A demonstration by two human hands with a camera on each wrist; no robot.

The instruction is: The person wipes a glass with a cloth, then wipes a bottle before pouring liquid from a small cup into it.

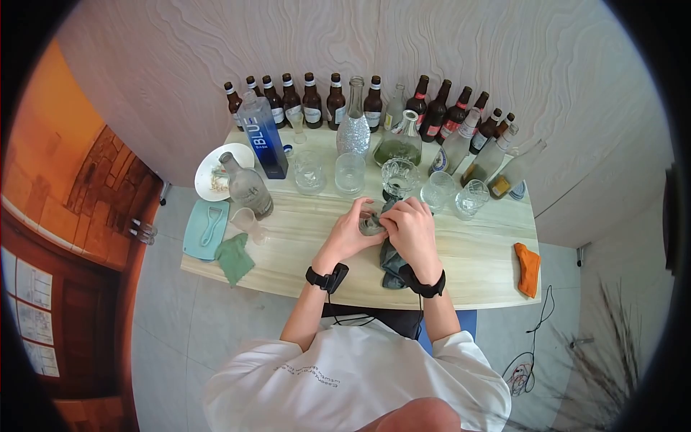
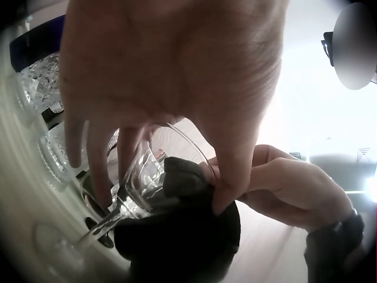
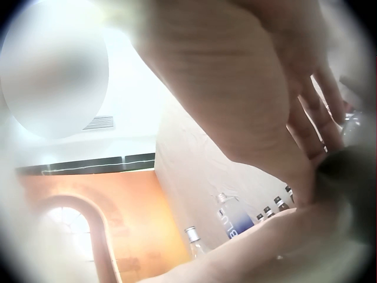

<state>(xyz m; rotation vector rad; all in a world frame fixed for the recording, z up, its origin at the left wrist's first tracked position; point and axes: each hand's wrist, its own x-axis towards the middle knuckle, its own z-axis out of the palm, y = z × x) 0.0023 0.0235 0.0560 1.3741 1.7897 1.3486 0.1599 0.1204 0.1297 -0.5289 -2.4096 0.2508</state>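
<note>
A clear stemmed glass (image 2: 138, 183) is tilted in the left hand (image 1: 347, 232), whose fingers and thumb curl round its bowl in the left wrist view. The right hand (image 1: 412, 229) pinches a dark grey-green cloth (image 1: 392, 265); part of the cloth is tucked inside the glass and the rest hangs below toward the table's front. Both hands meet at the glass rim, above the middle of the table. In the right wrist view the right hand (image 3: 235, 88) hides most of the glass, and the dark cloth (image 3: 347, 177) is blurred.
Behind the hands stand several clear glasses (image 1: 350, 174), a green-filled decanter (image 1: 398, 147) and a row of brown bottles (image 1: 312, 108). A blue bottle (image 1: 265, 140), white plate (image 1: 209, 189), teal board (image 1: 198, 245) and green cloth (image 1: 234, 261) are left; an orange cloth (image 1: 527, 270) is right.
</note>
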